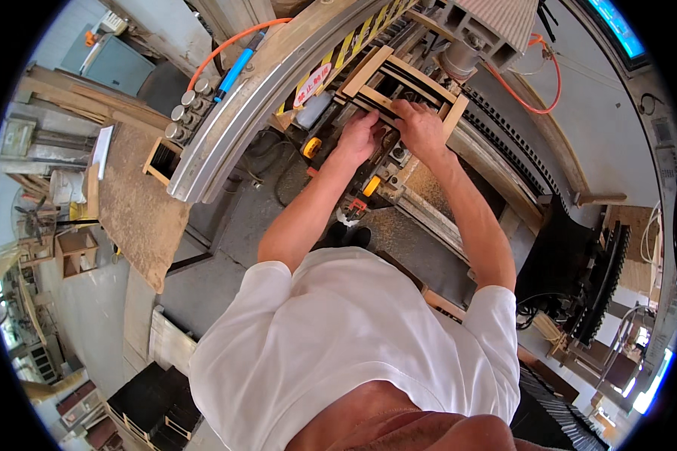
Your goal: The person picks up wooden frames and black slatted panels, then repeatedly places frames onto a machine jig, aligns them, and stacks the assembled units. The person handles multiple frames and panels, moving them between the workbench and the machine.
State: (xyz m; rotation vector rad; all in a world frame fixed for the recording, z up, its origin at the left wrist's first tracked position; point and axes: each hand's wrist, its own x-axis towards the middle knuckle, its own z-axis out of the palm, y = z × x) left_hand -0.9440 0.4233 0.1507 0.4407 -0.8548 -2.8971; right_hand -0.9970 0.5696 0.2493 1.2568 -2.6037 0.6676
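A small pale wooden frame [367, 72] with dark inner strips lies in the bed of a machine in front of me. My left hand [362, 136] is closed at the frame's near rail, its fingertips partly hidden against the dark edge. Beside it, my right hand [421, 129] has its fingers curled over the same rail near the right corner. Just below my hands sit dark metal machine parts, with a yellow round knob [312, 147] left of my left wrist and a yellow-and-red fitting [371, 186] between my forearms.
A curved metal guard rail [226, 120] with black-and-yellow striping stands left of the machine, with a blue pen-like tool [235, 74] on it. A brown board [139, 203] lies further left. Black toothed chain tracks [515, 143] run along the right. Sawdust covers the machine's lower ledge.
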